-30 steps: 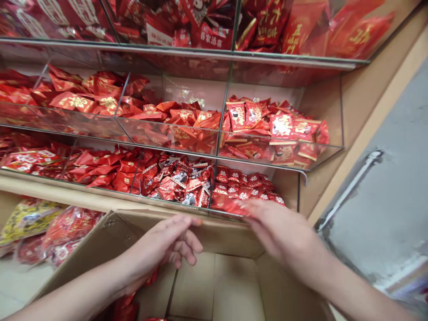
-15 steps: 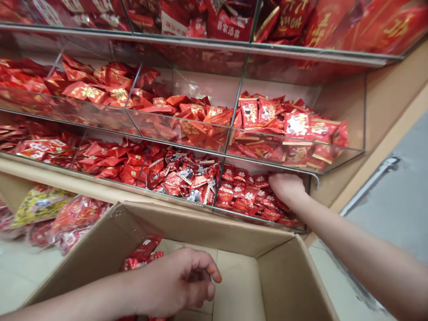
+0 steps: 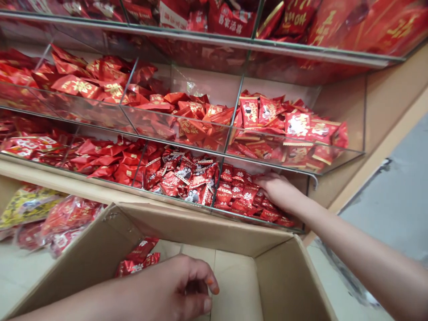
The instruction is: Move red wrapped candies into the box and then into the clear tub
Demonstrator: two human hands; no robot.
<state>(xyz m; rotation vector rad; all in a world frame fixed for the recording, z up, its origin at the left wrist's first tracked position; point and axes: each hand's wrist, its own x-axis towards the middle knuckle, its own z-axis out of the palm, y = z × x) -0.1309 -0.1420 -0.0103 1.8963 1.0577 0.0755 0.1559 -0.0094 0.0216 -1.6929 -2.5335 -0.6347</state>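
Note:
My right hand (image 3: pixel 276 189) reaches into the lower right shelf compartment and rests on small red packets (image 3: pixel 244 191) with white lettering. Its fingers stretch out over the packets, and whether any is between them is hidden. Over the cardboard box (image 3: pixel 207 225) hangs my left hand (image 3: pixel 187 287), its fingers curled with a gap between thumb and index finger and nothing visible in them. Beyond that hand, a few red packets (image 3: pixel 142 256) lie in the left part of the box.
Glass dividers split the shelves into compartments of red packets (image 3: pixel 83 87). Larger red packs (image 3: pixel 334 26) fill the top shelf. Yellow (image 3: pixel 30 205) and red bags (image 3: pixel 72 218) lie below at the left. A wooden side panel (image 3: pixel 384 111) bounds the right.
My right hand has moved a little left over the packets, its fingers now more extended. My left hand stays over the box, slightly lower. The view has shifted slightly.

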